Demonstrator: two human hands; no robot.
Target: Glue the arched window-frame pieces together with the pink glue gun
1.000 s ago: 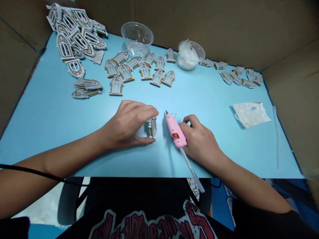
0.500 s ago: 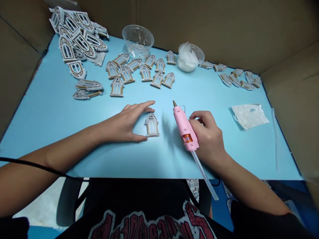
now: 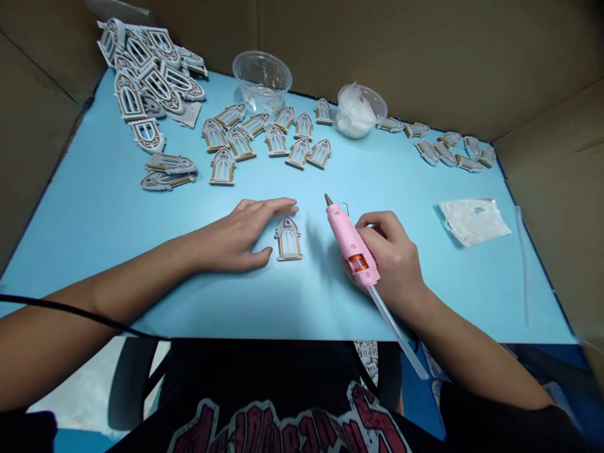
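Observation:
A small arched window frame [image 3: 288, 240], grey-white with gold sides, lies flat on the light blue table [image 3: 226, 308] with its point away from me. My left hand [image 3: 248, 233] rests on the table just left of this frame, thumb and fingers apart and curved around its side without gripping it. In my right hand [image 3: 389, 255] is a pink hot glue gun [image 3: 352, 242], its metal nozzle aimed forward and left, to the right of the frame. A clear glue stick [image 3: 396, 330] sticks out of the gun's rear end.
Several similar window frames [image 3: 240, 143] lie farther back. Larger arched pieces [image 3: 158, 85] are heaped at the back left. Two clear plastic tubs [image 3: 262, 82] stand behind, one with white scraps [image 3: 355, 113]. A white packet [image 3: 474, 220] lies at right. Cardboard walls [image 3: 401, 50] border the table.
My left thumb has drawn back from the window frame's lower corner, and the left fingers have come slightly nearer me. The glue gun has swung slightly, its glue stick end shifting right.

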